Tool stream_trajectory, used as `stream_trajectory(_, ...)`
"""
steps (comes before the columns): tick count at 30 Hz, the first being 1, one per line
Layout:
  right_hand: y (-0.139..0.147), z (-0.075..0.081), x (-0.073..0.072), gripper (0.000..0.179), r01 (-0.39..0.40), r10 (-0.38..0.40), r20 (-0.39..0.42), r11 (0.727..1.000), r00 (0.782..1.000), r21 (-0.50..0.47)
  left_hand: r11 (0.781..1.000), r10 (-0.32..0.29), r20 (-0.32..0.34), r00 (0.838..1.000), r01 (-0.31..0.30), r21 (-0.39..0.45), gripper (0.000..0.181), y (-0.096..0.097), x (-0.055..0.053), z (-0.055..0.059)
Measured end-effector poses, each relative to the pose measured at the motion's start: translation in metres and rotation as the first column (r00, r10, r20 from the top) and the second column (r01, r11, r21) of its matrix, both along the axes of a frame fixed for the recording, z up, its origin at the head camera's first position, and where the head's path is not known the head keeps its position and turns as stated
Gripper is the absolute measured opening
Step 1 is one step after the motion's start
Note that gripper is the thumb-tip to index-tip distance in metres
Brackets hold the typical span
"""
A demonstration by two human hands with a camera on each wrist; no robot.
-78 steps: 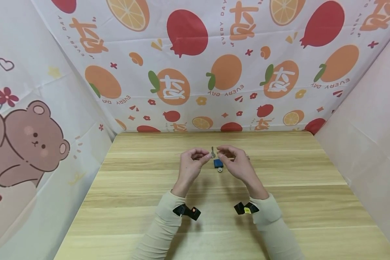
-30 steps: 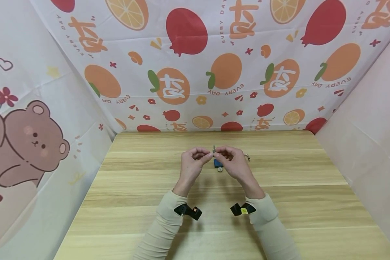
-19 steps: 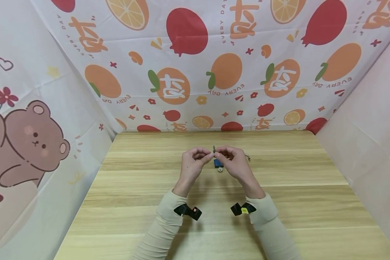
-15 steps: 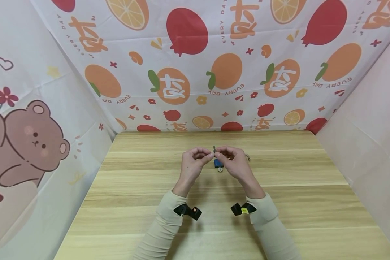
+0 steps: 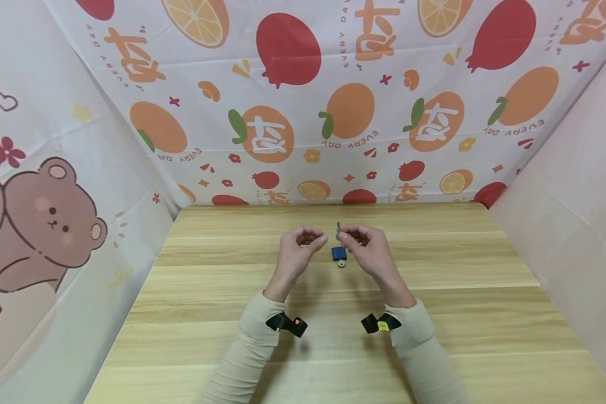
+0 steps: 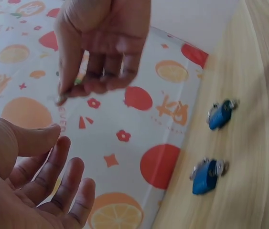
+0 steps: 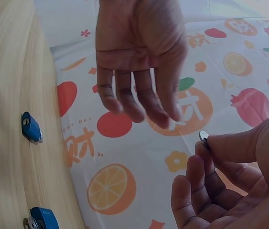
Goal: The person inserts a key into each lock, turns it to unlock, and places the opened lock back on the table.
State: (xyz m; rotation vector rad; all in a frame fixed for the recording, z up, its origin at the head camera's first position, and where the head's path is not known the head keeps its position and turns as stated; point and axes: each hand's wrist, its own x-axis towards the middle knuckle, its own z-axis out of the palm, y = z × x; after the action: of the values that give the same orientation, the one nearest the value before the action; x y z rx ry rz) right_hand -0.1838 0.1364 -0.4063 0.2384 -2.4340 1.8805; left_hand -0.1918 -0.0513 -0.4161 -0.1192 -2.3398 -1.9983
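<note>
My right hand (image 5: 370,247) pinches a small metal key (image 5: 339,231) between thumb and index finger, its narrow end pointing up. In the right wrist view the round head of the key (image 7: 203,137) shows at the fingertips. A short gap away, my left hand (image 5: 297,249) holds nothing, its fingers loosely bent and thumb near the index finger. On the table below lies a blue padlock (image 5: 339,253), with a round metal piece at its near end. A second blue padlock (image 6: 220,115) shows in the left wrist view; my right hand hides it in the head view.
The wooden table (image 5: 313,348) ends at a fruit-print cloth (image 5: 313,129) behind. A cloth with a bear print (image 5: 55,213) hangs on the left, and a pale cloth (image 5: 565,207) on the right. Both wrists carry small black cameras.
Earlier the left hand held the key, then both hands pinched it together. Now the left hand has let go and moved left, and the right hand has drawn the key slightly right.
</note>
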Motion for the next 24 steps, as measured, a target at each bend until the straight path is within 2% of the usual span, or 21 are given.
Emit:
stream_trajectory(9, 0.004, 0.004, 0.003, 0.023, 0.018, -0.018, -0.008, 1.000, 1.000, -0.003, 0.995, 0.063, -0.014, 0.998, -0.063, -0.073, 0.012, -0.019, -0.015, -0.011)
stream_trajectory(16, 0.006, 0.008, 0.003, 0.023, 0.014, -0.015, -0.015, 1.000, 1.000, -0.020, 0.992, 0.074, 0.009, 0.997, -0.072, -0.106, 0.013, -0.027, -0.025, -0.015)
stream_trajectory(24, 0.012, 0.010, 0.006, 0.021, 0.031, -0.031, -0.009, 0.999, 0.999, -0.014, 0.969, 0.069, 0.022, 0.997, -0.062, -0.238, 0.017, -0.035, -0.034, -0.024)
